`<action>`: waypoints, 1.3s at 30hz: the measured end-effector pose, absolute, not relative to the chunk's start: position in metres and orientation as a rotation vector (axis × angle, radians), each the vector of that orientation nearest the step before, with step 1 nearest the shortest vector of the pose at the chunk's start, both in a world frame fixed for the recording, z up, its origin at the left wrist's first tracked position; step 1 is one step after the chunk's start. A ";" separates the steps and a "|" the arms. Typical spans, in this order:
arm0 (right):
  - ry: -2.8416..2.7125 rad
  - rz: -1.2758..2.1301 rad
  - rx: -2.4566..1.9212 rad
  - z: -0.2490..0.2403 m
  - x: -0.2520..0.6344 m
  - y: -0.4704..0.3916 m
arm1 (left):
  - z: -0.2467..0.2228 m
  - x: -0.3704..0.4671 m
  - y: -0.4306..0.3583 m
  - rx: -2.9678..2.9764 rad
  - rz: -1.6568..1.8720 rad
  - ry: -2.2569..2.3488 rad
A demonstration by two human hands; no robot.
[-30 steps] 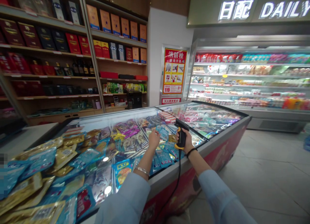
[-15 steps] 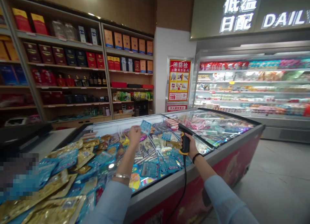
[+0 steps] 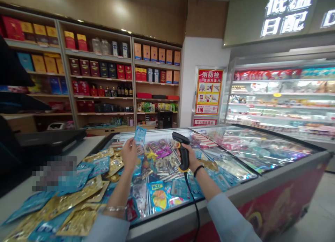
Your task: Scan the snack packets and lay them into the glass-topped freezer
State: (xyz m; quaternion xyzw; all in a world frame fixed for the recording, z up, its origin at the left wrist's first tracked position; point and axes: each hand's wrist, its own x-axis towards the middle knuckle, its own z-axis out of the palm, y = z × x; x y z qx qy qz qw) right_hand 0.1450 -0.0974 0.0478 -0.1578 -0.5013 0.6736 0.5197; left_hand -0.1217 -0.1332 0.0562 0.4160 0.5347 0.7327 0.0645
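My left hand is raised above the chest freezer, thumb and fingertips pinching the lower edge of a small blue packet; the packet stands upright, flat and glossy, its print too small to read. My right hand is closed around the grip of a black barcode scanner with a yellow band near its base; the scanner head points toward the packet, and its black cable hangs down over the freezer's near rim. The packet sits just left of the scanner head, apart from it.

Inside the freezer, under sliding glass lids, lie loose foil pouches in purple, silver and blue. Left of the freezer, a heap of flat gold and blue sachets covers a pale counter, some overlapping the freezer's left edge. A blurred, pixelated patch lies over part of that heap.

Behind the freezer, a red and yellow poster shows Chinese characters and the number 119. Above and right of it, a lit sign reads 低温日配. Wooden shelves behind the freezer's left end carry boxed goods in red, orange and dark blue; an open chiller stands behind its right end
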 end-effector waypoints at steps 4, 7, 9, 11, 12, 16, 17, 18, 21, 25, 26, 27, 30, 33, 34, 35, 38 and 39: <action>-1.309 1.670 -0.417 0.030 0.112 -0.095 | 0.047 -0.122 -0.136 1.191 2.260 1.579; -1.306 1.713 -0.433 0.015 0.100 -0.096 | 0.043 -0.121 -0.134 1.265 2.240 1.632; -1.300 1.739 -0.440 0.007 0.097 -0.096 | 0.041 -0.120 -0.134 1.301 2.213 1.674; -1.311 1.757 -0.442 0.003 0.097 -0.096 | 0.040 -0.118 -0.134 1.320 2.193 1.711; -1.320 1.769 -0.444 0.002 0.097 -0.097 | 0.040 -0.117 -0.134 1.327 2.184 1.721; -1.319 1.805 -0.429 0.004 0.100 -0.099 | 0.038 -0.114 -0.133 1.347 2.171 1.715; -1.312 1.808 -0.420 0.005 0.101 -0.100 | 0.037 -0.114 -0.132 1.348 2.171 1.722; -1.306 1.807 -0.413 0.006 0.102 -0.100 | 0.036 -0.115 -0.131 1.347 2.169 1.735; -1.302 1.799 -0.425 0.007 0.103 -0.101 | 0.033 -0.117 -0.130 1.352 2.127 1.784; -1.314 1.795 -0.453 0.007 0.104 -0.102 | 0.030 -0.119 -0.129 1.368 2.109 1.773; -1.316 1.799 -0.453 0.007 0.104 -0.102 | 0.030 -0.118 -0.129 1.361 2.133 1.750; -1.316 1.806 -0.451 0.007 0.104 -0.102 | 0.030 -0.117 -0.128 1.348 2.165 1.722; -1.312 1.842 -0.454 0.007 0.104 -0.102 | 0.033 -0.113 -0.126 1.273 2.273 1.603; -1.318 1.844 -0.450 0.007 0.105 -0.101 | 0.042 -0.111 -0.129 1.185 2.323 1.514; -1.312 1.831 -0.438 0.008 0.106 -0.100 | 0.046 -0.112 -0.133 1.164 2.338 1.516; -1.296 1.811 -0.417 0.010 0.108 -0.100 | 0.051 -0.116 -0.138 1.149 2.359 1.541; -1.231 1.735 -0.338 0.024 0.124 -0.099 | 0.071 -0.140 -0.165 1.119 2.452 1.691; -1.223 1.711 -0.318 0.030 0.133 -0.099 | 0.077 -0.151 -0.176 1.112 2.481 1.746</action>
